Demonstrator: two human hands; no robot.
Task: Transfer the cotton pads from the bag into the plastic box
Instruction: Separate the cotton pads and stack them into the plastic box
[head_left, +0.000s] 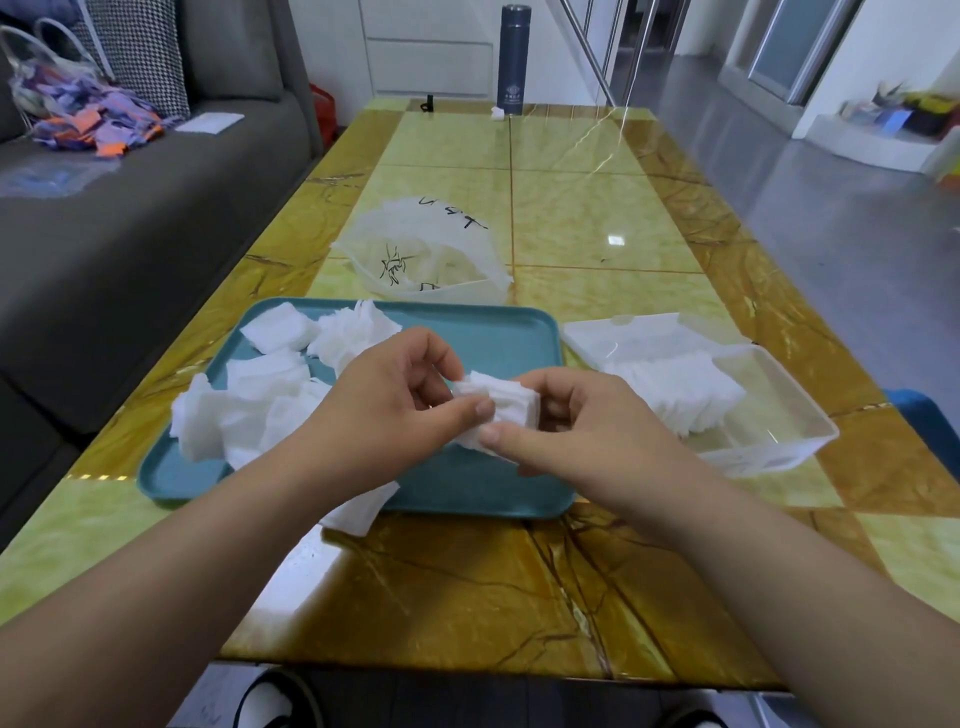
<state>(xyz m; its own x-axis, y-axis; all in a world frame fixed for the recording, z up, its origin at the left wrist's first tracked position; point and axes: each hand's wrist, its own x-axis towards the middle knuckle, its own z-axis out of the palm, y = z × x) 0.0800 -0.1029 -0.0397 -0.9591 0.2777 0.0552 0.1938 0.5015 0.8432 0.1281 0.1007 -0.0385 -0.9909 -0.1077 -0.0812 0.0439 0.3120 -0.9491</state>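
Observation:
Both hands hold one small stack of white cotton pads above the teal tray. My left hand pinches its left side and my right hand grips its right side. Loose cotton pads lie heaped on the tray's left half. A clear plastic bag with black writing lies beyond the tray with pads inside. The clear plastic box stands to the right of the tray, lid open, with a row of pads in it.
The yellow marble table extends far ahead, with a dark flask at its far end. A grey sofa with coloured scraps runs along the left. One pad hangs over the tray's near edge.

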